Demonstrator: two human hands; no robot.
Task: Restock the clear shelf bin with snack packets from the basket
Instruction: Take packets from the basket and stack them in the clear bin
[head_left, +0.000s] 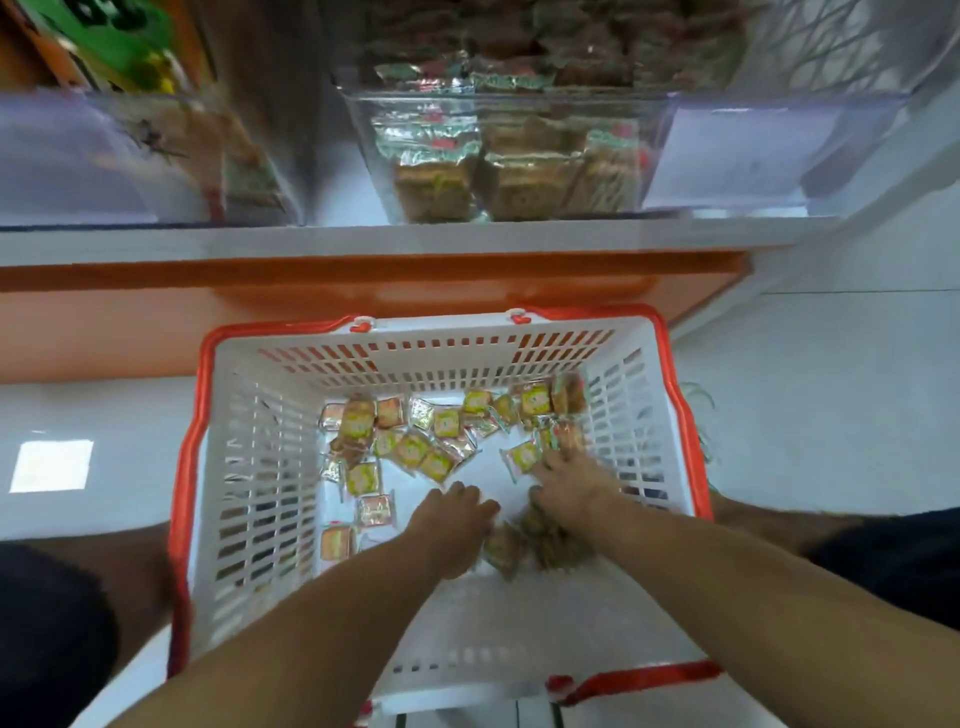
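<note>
Both hands reach into the white basket (260, 467): left hand (457, 525) and right hand (571, 493) apparently gathering blurred snack packets (524, 540), grips unclear.

Both forearms are bare, without sleeves; dark shorts (49, 623) cover the thighs at left and right.

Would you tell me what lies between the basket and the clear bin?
In the head view, the white shelf edge and an orange panel separate basket from bin.

A shop: shopping basket (618, 358), stocked shelf bins (358, 135).
</note>
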